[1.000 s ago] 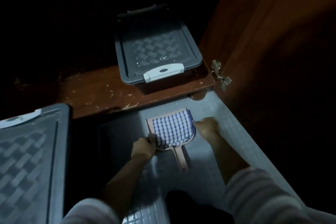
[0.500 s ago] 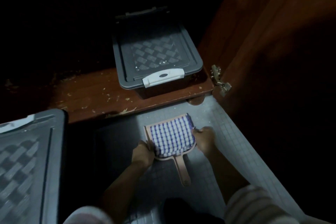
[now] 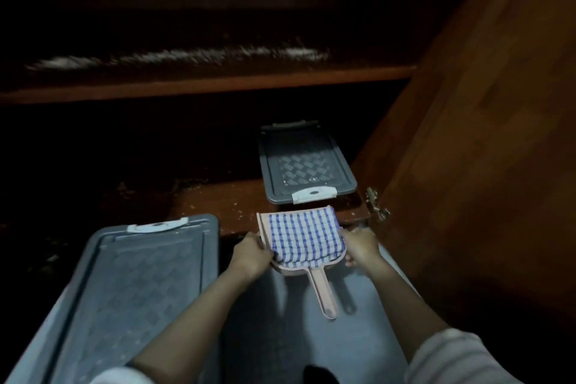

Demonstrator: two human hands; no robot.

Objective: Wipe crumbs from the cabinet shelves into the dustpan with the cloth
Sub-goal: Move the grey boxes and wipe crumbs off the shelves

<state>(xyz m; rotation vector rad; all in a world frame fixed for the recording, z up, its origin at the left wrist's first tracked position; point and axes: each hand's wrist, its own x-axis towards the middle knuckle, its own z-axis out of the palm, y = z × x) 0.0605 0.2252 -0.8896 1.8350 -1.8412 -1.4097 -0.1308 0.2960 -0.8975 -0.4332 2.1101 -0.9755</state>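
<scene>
Moved since a second ago: your pink plastic dustpan (image 3: 324,291) has come up off the grey tiled floor (image 3: 367,340), and its front lip now sits level with the edge of the lower shelf; both your hands have risen with it.

- Item 1, dustpan: held clear of the floor, roughly level, with its long handle pointing back toward you. It casts a handle-shaped shadow on the tiles.
- Item 2, blue-and-white checked cloth (image 3: 307,235): folded flat inside the pan, covering most of its bed.
- Item 3, your left hand (image 3: 252,254): fingers curled round the pan's left rear edge, thumb beside the cloth's corner. Whether it also pinches the cloth cannot be told.
- Item 4, your right hand (image 3: 360,245): fingers curled round the pan's right edge, so the pan lies between your hands.
- Item 5, lower dark wooden shelf (image 3: 230,203): pale crumbs are scattered on it, left of the pan.
- Item 6, small grey lidded plastic box (image 3: 307,165): on that shelf, just behind the pan, white latch facing you.
- Item 7, large grey lidded box (image 3: 137,290): on the floor, left of your left arm.
- Item 8, upper wooden shelf (image 3: 202,84): a blurred pale streak runs along it.
- Item 9, open brown cabinet door (image 3: 483,134): on the right, with a metal hinge (image 3: 377,204).
</scene>
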